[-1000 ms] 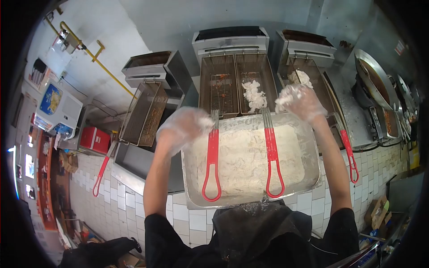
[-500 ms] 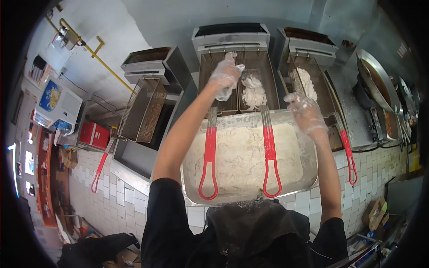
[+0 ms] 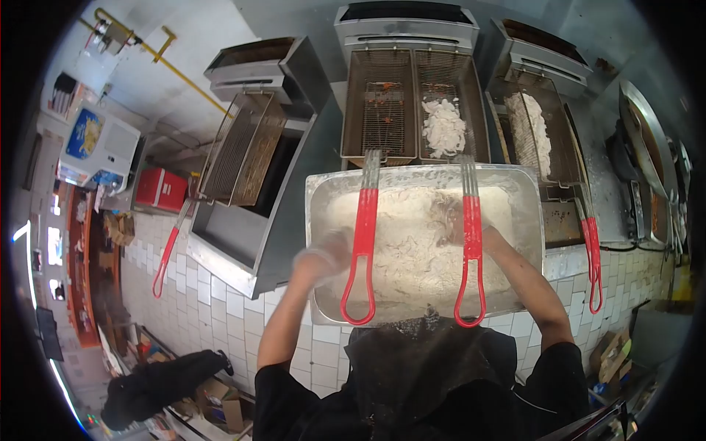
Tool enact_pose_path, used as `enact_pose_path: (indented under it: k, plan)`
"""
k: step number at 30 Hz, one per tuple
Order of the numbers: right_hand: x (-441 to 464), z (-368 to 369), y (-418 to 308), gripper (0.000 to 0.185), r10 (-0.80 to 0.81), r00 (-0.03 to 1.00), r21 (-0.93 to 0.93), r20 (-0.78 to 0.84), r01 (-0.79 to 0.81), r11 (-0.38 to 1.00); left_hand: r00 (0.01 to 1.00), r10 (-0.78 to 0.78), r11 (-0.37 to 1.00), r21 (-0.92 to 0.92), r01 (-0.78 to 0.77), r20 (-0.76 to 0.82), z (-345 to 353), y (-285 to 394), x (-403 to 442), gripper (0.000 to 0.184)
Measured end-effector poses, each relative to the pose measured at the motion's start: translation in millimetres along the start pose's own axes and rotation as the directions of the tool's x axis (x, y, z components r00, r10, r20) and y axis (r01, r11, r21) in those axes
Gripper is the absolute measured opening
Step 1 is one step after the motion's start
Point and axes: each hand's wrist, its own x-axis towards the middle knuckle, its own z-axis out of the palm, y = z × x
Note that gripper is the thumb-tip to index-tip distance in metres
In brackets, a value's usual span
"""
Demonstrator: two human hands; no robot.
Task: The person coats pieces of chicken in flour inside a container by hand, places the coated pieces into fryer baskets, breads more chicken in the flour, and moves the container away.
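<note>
A large metal tub of white flour sits in front of me. My left hand, in a clear glove and smeared by motion, is by the tub's left wall. My right hand, gloved and floury, is down in the flour, partly behind a red basket handle; its fingers are blurred. A second red handle crosses above the tub on the left. Behind the tub, one fryer basket has a few orange crumbs, and the other holds floured pieces.
At the right, another fryer basket contains a long floured heap. A wire basket hangs over the left fryer. A red box stands farther left, and a large pan far right. A person in black is lower left.
Both hands have come back from over the baskets to the tub, the right one into the flour. The view has shifted, so the baskets appear higher and fully uncovered.
</note>
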Motion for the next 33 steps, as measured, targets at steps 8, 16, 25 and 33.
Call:
enact_pose_path:
  k: [8, 16, 25, 33]
  plan:
    - [39, -70, 42, 0.009, -0.418, 0.840, -0.713, 0.347, 0.526, 0.464, 0.981, 0.042, 0.965, 0.249, -0.089, 0.190, 82, 42, 22, 0.027]
    - [-35, 34, -47, 0.014, -0.210, 0.968, 0.012, -0.140, 0.214, 0.977, 0.945, 0.139, 0.985, 0.056, -0.162, 0.296, 86, 20, 36, 0.031]
    - [-64, 34, -73, 0.024, -0.135, 0.990, -0.809, -0.031, 0.054, 0.586, 0.888, 0.120, -0.098, -0.885, 0.455, 0.444, 80, -58, 83, 0.029]
    - [-124, 84, -197, 0.025, -0.316, 0.948, -0.884, 0.035, -0.118, -0.453, 0.980, -0.046, 0.662, -0.729, 0.176, 0.195, -96, -12, 47, 0.010]
